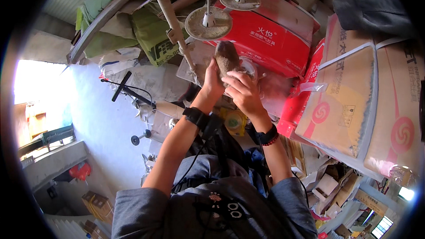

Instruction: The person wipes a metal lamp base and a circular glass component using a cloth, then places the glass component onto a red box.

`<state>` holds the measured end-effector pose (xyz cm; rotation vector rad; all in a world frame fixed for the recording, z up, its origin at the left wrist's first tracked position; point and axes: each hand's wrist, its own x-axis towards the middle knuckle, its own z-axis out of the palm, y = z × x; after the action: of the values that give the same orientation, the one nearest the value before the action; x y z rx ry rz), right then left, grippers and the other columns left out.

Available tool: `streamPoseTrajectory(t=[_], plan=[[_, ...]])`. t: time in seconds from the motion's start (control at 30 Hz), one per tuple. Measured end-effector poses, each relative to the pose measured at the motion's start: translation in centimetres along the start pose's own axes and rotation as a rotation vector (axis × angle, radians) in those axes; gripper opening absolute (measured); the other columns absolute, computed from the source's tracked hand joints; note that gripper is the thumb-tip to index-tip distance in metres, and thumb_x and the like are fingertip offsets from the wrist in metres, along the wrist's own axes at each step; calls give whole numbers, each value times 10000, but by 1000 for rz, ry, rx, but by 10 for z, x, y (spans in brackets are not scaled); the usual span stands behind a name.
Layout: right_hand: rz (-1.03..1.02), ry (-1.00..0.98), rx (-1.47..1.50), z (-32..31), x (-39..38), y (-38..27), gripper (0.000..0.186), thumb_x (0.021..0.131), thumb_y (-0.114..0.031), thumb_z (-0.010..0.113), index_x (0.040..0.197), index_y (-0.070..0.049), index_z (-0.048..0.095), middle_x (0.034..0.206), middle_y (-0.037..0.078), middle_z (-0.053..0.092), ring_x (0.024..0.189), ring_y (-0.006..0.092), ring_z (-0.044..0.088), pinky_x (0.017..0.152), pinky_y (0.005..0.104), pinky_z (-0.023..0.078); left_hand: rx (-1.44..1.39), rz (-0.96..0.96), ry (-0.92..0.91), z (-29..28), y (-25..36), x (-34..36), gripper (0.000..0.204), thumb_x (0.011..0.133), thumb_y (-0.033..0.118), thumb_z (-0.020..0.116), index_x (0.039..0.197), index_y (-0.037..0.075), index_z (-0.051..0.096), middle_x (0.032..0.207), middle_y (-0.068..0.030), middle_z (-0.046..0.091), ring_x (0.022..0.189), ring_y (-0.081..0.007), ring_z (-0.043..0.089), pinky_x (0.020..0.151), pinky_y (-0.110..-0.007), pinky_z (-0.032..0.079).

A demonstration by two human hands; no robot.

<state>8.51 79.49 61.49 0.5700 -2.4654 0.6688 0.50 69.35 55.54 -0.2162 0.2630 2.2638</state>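
Observation:
In the head view, both hands hold a dusty brown oblong object (228,55), which I cannot identify, just below a pair of dusty discs on spindles. My left hand (211,82) grips its left side, thumb along it. My right hand (241,90) has its fingers curled over the lower right part. Behind it sits a pale round container (249,65), partly hidden. The nearer disc (198,25) is just above, the farther one (229,2) behind it to the right. A dusty upright pole (188,57) stands to the left.
A red box (274,26) lies behind, large taped cartons (338,115) on the right, green sacks (148,46) at the back left. A black handlebar (124,89) juts out left of my hands over pale floor (88,115). Piled cardboard (327,186) is at lower right.

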Motion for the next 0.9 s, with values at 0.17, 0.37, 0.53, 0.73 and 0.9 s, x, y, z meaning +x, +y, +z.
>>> streamPoseTrajectory(t=[0.17,0.37,0.53,0.73,0.9], plan=[[-23,-69,66,3,-15,-2,50,725,1,531,759,10,567,1005,104,553,972,264,515,828,358,441,-5,30,16,-8,7,0,631,900,521,144,1253,57,386,1186,-193,485,1064,-329,486,908,-439,395],[483,69,240,9,-42,-37,105,727,14,546,827,-13,558,970,112,558,877,279,543,748,348,450,-26,78,107,-13,5,3,543,921,438,179,1221,48,408,1142,-157,513,1033,-296,505,909,-437,394],[804,232,244,30,-41,-34,454,715,-16,606,1134,-40,433,1007,167,481,934,315,497,808,369,407,35,81,162,-11,10,-3,457,920,348,256,1193,25,430,1131,-159,528,1014,-292,524,902,-433,407],[575,288,13,13,-27,-33,347,680,-6,624,1007,-94,553,1005,109,487,912,296,482,800,383,386,-7,29,21,10,12,-27,445,908,312,279,1207,16,422,1160,-162,511,1044,-307,509,925,-435,389],[334,217,31,-14,-32,-51,246,669,-12,640,895,-95,588,989,78,516,890,260,501,771,361,387,131,29,-32,18,14,-46,513,895,352,289,1288,24,331,1280,-143,411,1161,-306,414,989,-462,316]])
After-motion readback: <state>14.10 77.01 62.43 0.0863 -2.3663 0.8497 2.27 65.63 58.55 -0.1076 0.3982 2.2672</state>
